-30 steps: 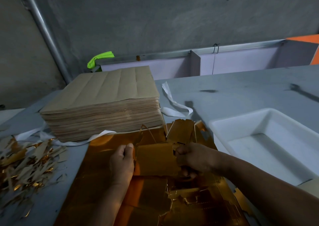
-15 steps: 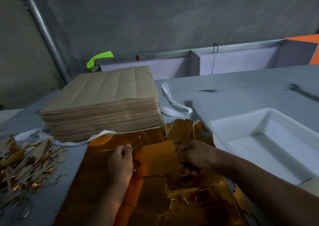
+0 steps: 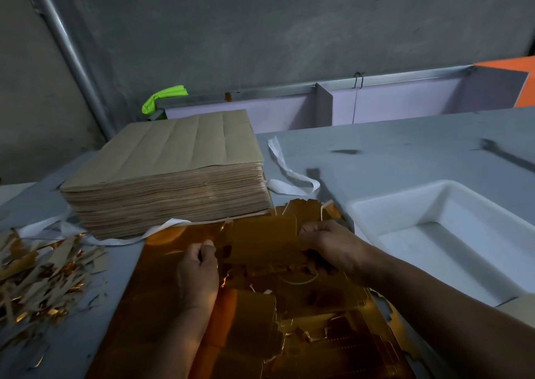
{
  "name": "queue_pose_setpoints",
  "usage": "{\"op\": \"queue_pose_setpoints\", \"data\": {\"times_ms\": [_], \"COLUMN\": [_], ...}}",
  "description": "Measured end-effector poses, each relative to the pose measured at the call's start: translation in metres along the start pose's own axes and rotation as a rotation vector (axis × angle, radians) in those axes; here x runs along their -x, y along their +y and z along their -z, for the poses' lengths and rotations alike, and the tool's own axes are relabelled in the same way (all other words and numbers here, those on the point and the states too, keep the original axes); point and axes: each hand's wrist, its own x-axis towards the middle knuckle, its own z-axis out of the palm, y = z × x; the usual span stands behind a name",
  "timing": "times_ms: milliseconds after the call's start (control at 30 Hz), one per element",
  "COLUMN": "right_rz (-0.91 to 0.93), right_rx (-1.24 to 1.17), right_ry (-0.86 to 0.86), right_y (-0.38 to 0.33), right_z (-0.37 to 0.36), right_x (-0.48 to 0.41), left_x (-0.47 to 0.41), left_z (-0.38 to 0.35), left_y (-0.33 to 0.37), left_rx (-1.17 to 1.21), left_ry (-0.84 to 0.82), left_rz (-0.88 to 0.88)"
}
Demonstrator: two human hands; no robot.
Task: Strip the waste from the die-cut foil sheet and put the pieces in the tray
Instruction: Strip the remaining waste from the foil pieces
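A heap of gold scraps (image 3: 37, 274) lay at the left on the table (image 3: 390, 147); a stack of brown sheets (image 3: 165, 176) stood beyond the foil sheet (image 3: 156, 286), spread near the middle; the left hand (image 3: 198, 268), fingers curled, pinched the left edge of a gold piece (image 3: 263, 242); the right hand (image 3: 330, 245), likewise curled, gripped its right edge; the white tray (image 3: 399, 205) sat just right of the sheet.

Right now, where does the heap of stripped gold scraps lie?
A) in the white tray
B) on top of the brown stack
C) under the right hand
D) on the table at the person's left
D: the scrap heap lies on the table left of the left hand, which pinches the foil sheet; the white tray at the right shows no scraps.
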Motion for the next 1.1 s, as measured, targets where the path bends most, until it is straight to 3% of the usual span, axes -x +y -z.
{"op": "queue_pose_setpoints", "data": {"times_ms": [333, 567, 700, 933, 1100], "right_rz": [-0.008, -0.007, -0.015, -0.012, -0.020], "right_rx": [-0.016, -0.006, -0.055, -0.021, -0.046], "right_ry": [0.022, 0.033, 0.048, 0.058, 0.089], "right_y": [0.001, 0.003, 0.005, 0.005, 0.005], "right_z": [0.000, 0.002, 0.001, 0.002, 0.002], "right_x": [-0.002, -0.004, -0.005, -0.006, -0.007], "left_x": [-0.005, -0.025, -0.021, 0.017, 0.030], "left_z": [0.003, 0.014, 0.018, -0.002, -0.016], "left_y": [0.003, 0.021, 0.037, 0.075, 0.084], "left_rx": [0.105, 0.281, 0.198, 0.230, 0.218], "left_ry": [0.038, -0.080, 0.003, -0.535, -0.622], "left_rz": [0.077, 0.400, 0.261, 0.285, 0.222]}}
